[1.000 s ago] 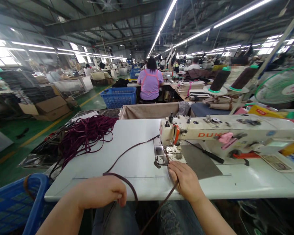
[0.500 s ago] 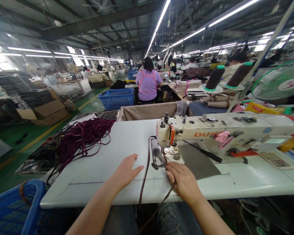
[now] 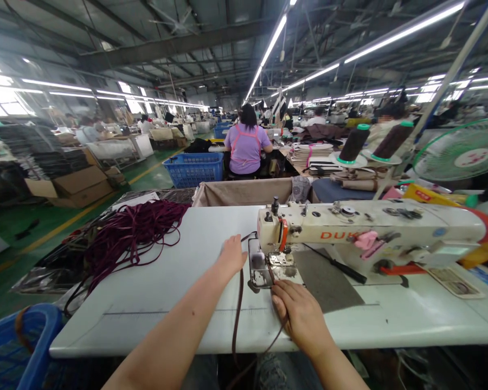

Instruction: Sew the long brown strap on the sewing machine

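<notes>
The right hand (image 3: 299, 314) lies flat on the white surface (image 3: 179, 287), its fingers (image 3: 280, 295) loosely curled and pressing a dark maroon strap (image 3: 238, 303) just in front of the presser foot of the cream sewing machine (image 3: 366, 227); they pinch nothing that can be made out, only hold the strap down. The left hand (image 3: 232, 255) sits at nine o'clock of the needle plate, fingers together and stretched forward, touching the strap where it curves behind the machine head. From there the strap runs toward six o'clock, between both forearms, and drops over the near edge of the surface. At ten o'clock of the left hand lies a heap of maroon straps (image 3: 134, 233), well apart. A blue basket (image 3: 20, 346) stands at seven o'clock, below the surface edge. Straight ahead at twelve o'clock a person in a purple top (image 3: 248, 146) sits facing away.
</notes>
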The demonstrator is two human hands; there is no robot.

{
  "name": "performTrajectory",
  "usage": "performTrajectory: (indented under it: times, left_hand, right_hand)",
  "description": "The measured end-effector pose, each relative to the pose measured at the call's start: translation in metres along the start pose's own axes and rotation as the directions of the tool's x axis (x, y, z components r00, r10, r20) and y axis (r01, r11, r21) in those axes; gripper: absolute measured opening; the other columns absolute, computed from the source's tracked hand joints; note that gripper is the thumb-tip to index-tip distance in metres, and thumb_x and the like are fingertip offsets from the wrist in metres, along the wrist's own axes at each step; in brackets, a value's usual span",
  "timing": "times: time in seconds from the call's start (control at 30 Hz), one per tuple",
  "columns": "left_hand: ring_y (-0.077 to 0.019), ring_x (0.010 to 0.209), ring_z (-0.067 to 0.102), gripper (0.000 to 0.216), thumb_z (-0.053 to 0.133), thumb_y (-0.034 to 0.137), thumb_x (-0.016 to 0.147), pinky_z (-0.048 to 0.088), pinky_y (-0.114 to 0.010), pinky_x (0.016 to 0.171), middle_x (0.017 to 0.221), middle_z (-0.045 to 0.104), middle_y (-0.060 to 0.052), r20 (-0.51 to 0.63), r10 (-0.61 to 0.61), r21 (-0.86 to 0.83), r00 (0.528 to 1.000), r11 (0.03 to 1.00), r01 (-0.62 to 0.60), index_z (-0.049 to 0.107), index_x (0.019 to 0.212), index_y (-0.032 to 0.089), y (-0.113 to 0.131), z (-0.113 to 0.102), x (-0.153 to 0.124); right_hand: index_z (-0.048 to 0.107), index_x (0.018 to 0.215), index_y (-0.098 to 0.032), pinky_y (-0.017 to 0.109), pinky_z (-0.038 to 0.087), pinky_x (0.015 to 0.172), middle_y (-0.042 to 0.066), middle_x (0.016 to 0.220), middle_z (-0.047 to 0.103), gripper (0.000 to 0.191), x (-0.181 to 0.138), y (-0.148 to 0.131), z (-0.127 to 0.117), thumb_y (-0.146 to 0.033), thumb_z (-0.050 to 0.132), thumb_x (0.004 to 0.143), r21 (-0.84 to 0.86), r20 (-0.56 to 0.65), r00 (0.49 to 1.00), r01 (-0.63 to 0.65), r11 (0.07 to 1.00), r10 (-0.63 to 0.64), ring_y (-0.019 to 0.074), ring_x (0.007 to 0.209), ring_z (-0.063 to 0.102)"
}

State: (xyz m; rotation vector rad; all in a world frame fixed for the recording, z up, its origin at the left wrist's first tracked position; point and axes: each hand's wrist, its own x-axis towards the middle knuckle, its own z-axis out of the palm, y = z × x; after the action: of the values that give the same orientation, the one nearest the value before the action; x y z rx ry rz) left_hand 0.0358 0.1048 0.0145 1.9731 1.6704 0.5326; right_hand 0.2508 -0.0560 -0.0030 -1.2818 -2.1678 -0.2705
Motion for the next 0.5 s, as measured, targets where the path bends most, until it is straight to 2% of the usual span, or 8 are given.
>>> performTrajectory:
  times: [0.17,0.23,0.3,0.37,0.43,0.5]
  left_hand:
    - [-0.0316,0.128,0.059,0.041,0.066,0.028,0.094,0.042,-0.054,0.114,0.135,0.065,-0.015,0.068,-0.075,-0.212,0.995,0.973,0.088,0.061,0.133,0.015,-0.001,-0.005,0.009]
    - [-0.0299,0.117,0.065,0.040,0.065,0.021,0.089,0.047,-0.049,0.107,0.122,0.071,-0.015,0.149,-0.075,-0.322,0.986,0.939,0.120,0.064,0.129,0.013,-0.002,-0.011,0.001]
    - [-0.0280,0.108,0.069,0.044,0.063,0.016,0.082,0.050,-0.044,0.101,0.111,0.075,-0.013,0.265,-0.021,-0.438,0.964,0.888,0.140,0.068,0.125,0.012,-0.002,-0.021,-0.015]
    - [-0.0270,0.100,0.071,0.045,0.065,0.016,0.075,0.053,-0.042,0.096,0.103,0.077,-0.012,0.416,0.070,-0.533,0.907,0.827,0.180,0.073,0.118,0.012,-0.003,-0.034,-0.033]
    - [-0.0280,0.097,0.074,0.046,0.070,0.019,0.072,0.056,-0.043,0.092,0.102,0.079,-0.013,0.572,0.163,-0.587,0.804,0.766,0.263,0.075,0.116,0.013,-0.005,-0.046,-0.049]
    - [-0.0307,0.100,0.075,0.047,0.078,0.022,0.073,0.057,-0.047,0.094,0.109,0.079,-0.017,0.662,0.226,-0.650,0.715,0.648,0.397,0.075,0.118,0.012,-0.009,-0.052,-0.058]
  right_hand:
    - [0.074,0.117,-0.023,0.041,0.058,0.097,0.008,0.122,0.078,0.031,0.001,-0.001,-0.002,-0.035,0.046,0.110,0.013,0.019,1.000,-0.011,1.000,0.011,0.0247,0.113,0.073]
    - [0.074,0.118,-0.023,0.041,0.058,0.097,0.008,0.122,0.078,0.032,0.000,-0.001,-0.002,-0.035,0.046,0.110,0.014,0.027,1.000,-0.010,1.000,0.010,0.0248,0.114,0.073]
    - [0.074,0.118,-0.023,0.042,0.058,0.098,0.008,0.123,0.077,0.031,-0.001,-0.001,-0.001,-0.035,0.046,0.110,0.012,0.036,0.999,-0.012,1.000,0.012,0.0248,0.115,0.073]
    - [0.074,0.118,-0.023,0.042,0.058,0.099,0.008,0.124,0.077,0.031,-0.002,0.000,0.001,-0.035,0.047,0.110,0.011,0.038,0.999,-0.017,1.000,0.017,0.0247,0.116,0.072]
    - [0.074,0.119,-0.022,0.042,0.058,0.099,0.008,0.125,0.077,0.031,-0.003,0.001,0.002,-0.035,0.048,0.110,0.005,0.041,0.999,-0.017,1.000,0.017,0.0248,0.116,0.072]
    - [0.074,0.120,-0.022,0.041,0.057,0.100,0.008,0.125,0.077,0.031,-0.003,0.002,0.003,-0.035,0.048,0.110,-0.003,0.042,0.999,-0.009,1.000,0.009,0.0247,0.116,0.072]
